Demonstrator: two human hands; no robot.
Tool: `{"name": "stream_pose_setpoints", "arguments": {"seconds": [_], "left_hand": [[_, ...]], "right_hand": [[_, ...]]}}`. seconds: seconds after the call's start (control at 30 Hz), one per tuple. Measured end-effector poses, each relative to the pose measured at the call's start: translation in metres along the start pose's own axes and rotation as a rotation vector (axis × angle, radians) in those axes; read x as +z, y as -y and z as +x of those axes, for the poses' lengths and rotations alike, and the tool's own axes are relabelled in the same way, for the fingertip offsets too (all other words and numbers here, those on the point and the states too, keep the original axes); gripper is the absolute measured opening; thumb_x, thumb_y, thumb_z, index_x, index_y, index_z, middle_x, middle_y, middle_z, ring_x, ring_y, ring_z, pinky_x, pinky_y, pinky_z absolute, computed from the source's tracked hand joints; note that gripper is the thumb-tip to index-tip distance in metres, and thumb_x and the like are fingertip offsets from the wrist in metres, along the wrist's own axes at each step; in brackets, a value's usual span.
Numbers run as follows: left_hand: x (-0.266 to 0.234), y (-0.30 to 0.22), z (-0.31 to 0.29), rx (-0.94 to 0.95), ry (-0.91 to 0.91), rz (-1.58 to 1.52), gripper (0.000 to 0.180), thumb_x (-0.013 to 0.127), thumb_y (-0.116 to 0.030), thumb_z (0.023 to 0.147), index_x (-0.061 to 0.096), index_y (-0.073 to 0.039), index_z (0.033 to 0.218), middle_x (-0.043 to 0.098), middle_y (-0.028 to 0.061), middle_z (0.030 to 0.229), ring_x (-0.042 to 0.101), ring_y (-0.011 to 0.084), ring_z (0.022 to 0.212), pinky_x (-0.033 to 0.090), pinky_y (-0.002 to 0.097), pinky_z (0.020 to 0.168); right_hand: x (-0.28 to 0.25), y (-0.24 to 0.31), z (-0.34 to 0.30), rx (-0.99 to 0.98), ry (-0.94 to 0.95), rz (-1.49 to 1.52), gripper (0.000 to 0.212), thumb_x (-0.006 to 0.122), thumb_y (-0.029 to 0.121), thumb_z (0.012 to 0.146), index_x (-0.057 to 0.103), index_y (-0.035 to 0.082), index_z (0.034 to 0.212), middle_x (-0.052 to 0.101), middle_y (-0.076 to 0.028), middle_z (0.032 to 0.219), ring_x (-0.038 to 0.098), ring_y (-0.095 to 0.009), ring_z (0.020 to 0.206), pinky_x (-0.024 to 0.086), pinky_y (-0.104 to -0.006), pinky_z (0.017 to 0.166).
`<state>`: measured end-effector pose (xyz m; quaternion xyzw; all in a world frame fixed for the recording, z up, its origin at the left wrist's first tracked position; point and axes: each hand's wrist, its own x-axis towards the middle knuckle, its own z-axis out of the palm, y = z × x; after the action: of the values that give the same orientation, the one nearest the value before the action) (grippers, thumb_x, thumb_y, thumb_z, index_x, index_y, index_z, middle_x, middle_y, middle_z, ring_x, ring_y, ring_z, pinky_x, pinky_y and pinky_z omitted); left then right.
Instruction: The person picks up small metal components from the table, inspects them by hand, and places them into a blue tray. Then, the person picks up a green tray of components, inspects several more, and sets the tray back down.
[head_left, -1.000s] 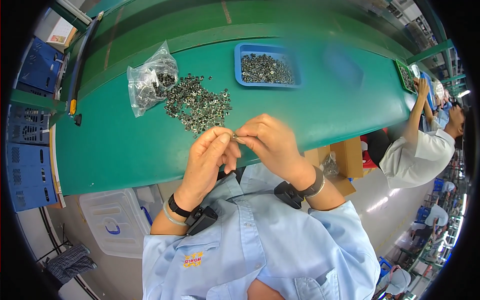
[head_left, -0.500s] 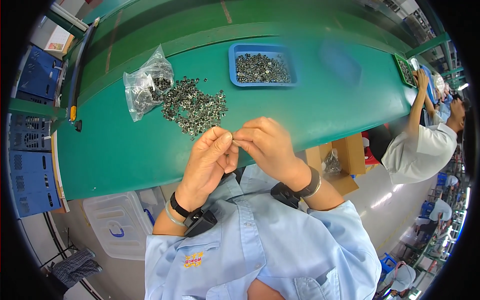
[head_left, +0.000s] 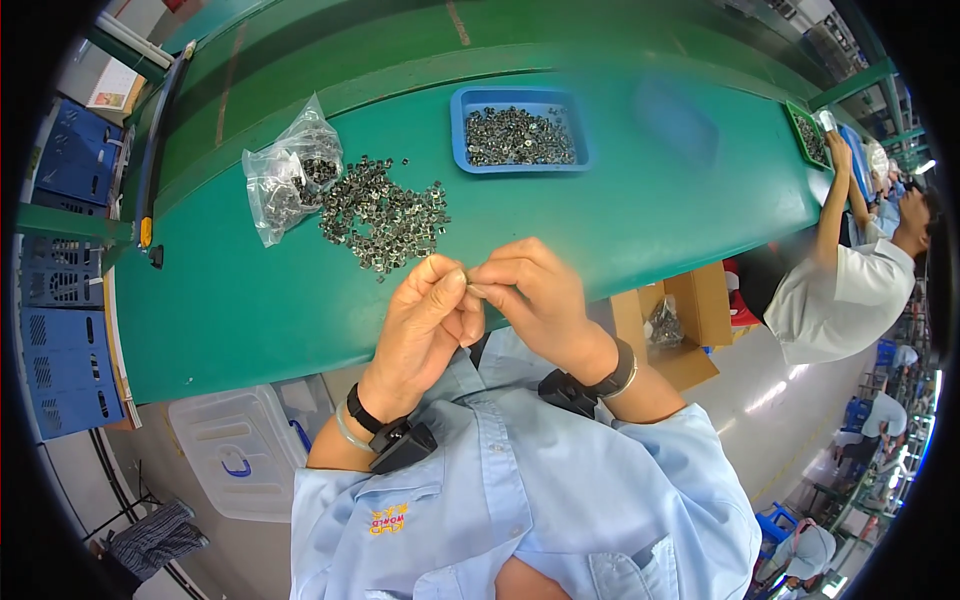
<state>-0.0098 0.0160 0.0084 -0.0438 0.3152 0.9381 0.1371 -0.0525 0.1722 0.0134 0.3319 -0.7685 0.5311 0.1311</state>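
Note:
My left hand and my right hand meet fingertip to fingertip over the near edge of the green table. Both are closed in a pinch. Whatever lies between the fingertips is too small and too covered to name. Just beyond my left hand a loose pile of small dark metal parts is spread on the table. Touching its left side, a clear plastic bag holds more such parts. A blue tray farther back contains many small metal pieces.
An open cardboard box stands below the table edge at right, a clear lidded bin below at left. Blue crates are stacked at far left. A co-worker sits at right, reaching toward a green tray.
My hands stay together in nearly the same place, with only a slight shift of the fingers. The table scene has moved slightly left in view. The co-worker's arm has shifted a little.

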Motion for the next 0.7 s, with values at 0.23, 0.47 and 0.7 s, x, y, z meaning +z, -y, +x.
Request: {"name": "stream_pose_setpoints", "arguments": {"seconds": [0.23, 0.47, 0.7], "left_hand": [[0.013, -0.007, -0.003, -0.017, -0.032, 0.037, 0.013, 0.054, -0.018, 0.096, 0.053, -0.005, 0.096, 0.059, 0.0049, 0.078, 0.053, 0.0135, 0.058, 0.041, 0.0249, 0.051], [0.010, -0.005, -0.001, 0.013, -0.046, 0.109, 0.013, 0.055, -0.018, 0.095, 0.054, -0.005, 0.097, 0.059, 0.0043, 0.078, 0.053, 0.0115, 0.059, 0.042, 0.0222, 0.051], [0.011, -0.008, -0.001, 0.040, -0.091, 0.294, 0.012, 0.055, -0.017, 0.095, 0.054, -0.005, 0.096, 0.059, 0.0038, 0.078, 0.053, 0.0104, 0.060, 0.042, 0.0218, 0.051]], "right_hand": [[0.000, -0.003, -0.001, 0.031, -0.034, 0.060, 0.018, 0.073, 0.002, 0.074, 0.066, 0.007, 0.090, 0.062, -0.005, 0.088, 0.060, -0.019, 0.081, 0.050, -0.0299, 0.068], [0.001, -0.002, -0.003, 0.023, -0.044, 0.039, 0.018, 0.073, 0.002, 0.074, 0.066, 0.007, 0.090, 0.062, -0.005, 0.088, 0.060, -0.020, 0.081, 0.050, -0.0297, 0.068], [-0.005, -0.005, 0.003, -0.081, 0.028, -0.152, 0.021, 0.073, 0.002, 0.075, 0.065, 0.008, 0.093, 0.063, -0.006, 0.089, 0.060, -0.020, 0.080, 0.049, -0.0298, 0.067]]}}
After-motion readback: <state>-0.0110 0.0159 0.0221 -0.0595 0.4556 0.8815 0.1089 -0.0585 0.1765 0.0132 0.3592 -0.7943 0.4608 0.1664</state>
